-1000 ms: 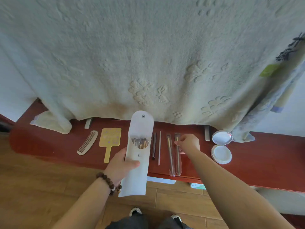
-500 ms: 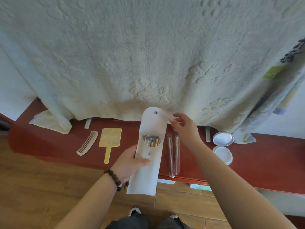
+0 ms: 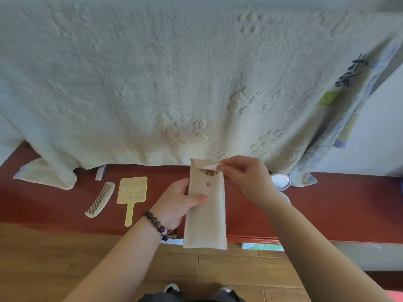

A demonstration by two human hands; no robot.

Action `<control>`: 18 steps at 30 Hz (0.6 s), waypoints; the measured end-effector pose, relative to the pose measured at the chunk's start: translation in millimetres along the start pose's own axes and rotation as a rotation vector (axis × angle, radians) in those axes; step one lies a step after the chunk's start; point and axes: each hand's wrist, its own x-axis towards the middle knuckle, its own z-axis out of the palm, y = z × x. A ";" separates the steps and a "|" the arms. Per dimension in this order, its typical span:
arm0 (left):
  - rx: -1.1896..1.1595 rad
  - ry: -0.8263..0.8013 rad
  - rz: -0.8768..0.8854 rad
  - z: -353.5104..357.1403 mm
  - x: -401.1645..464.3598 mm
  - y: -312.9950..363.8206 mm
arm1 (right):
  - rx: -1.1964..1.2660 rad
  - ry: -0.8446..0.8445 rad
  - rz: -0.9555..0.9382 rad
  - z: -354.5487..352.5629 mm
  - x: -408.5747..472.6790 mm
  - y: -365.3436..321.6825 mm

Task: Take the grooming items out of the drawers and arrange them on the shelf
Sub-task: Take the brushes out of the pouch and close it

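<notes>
Fingers of the right hand (image 3: 244, 178) pinched the pouch's flap (image 3: 210, 165) over the tools; the left hand (image 3: 182, 200) gripped the pouch (image 3: 206, 214) above the shelf (image 3: 54, 203). Folding squarely onto the snap (image 3: 208, 184) seemed best.

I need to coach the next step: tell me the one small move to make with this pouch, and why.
Probably press the flap down onto the snap. The right hand pinches the half-folded flap, the left hand grips the pouch, and tool tips still show at its mouth.
</notes>
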 end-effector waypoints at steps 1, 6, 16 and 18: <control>-0.007 0.002 0.008 2.5 0.3 4.0 | -0.010 0.003 -0.008 1.0 -2.8 3.4; 0.012 -0.022 0.055 11.0 -0.2 18.4 | 0.068 0.078 0.016 4.5 -11.1 10.2; 0.025 -0.032 0.104 21.7 0.2 27.0 | 0.067 0.104 -0.016 6.1 -18.9 12.9; 0.029 -0.045 0.100 22.7 1.4 28.0 | 0.030 0.092 -0.038 4.7 -20.3 15.8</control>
